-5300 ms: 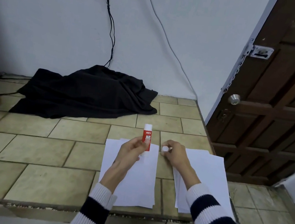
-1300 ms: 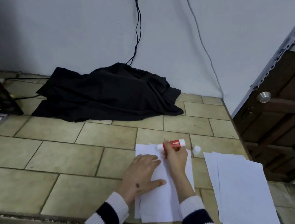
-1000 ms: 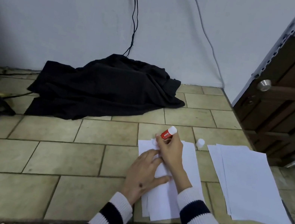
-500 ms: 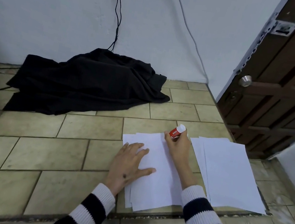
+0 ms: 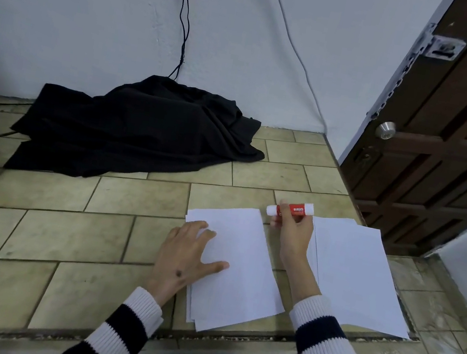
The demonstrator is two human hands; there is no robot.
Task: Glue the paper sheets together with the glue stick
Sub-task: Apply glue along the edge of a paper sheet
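1. Left hand (image 5: 187, 254) lay flat, palm down, fingers spread, on the left edge of the near stack of paper sheets (image 5: 236, 266); nothing gripped.
2. Right hand (image 5: 293, 231) was closed around the glue stick (image 5: 293, 210), holding it roughly horizontal just above the gap btwn the two stacks, at their far ends.
3. Glue stick: red body w/ white ends showing either side of the fingers; whether capped, can't tell.
4. Second stack of sheets (image 5: 355, 273) lay to the right of the first, near but apart, its far left corner under the right hand.
5. Both stacks sat on the tiled table (image 5: 67, 228), close to its front edge.
6. Black cloth (image 5: 137, 131) was heaped at the back against the wall, well apart from the paper.
7. Both sleeves: dark w/ white stripes.
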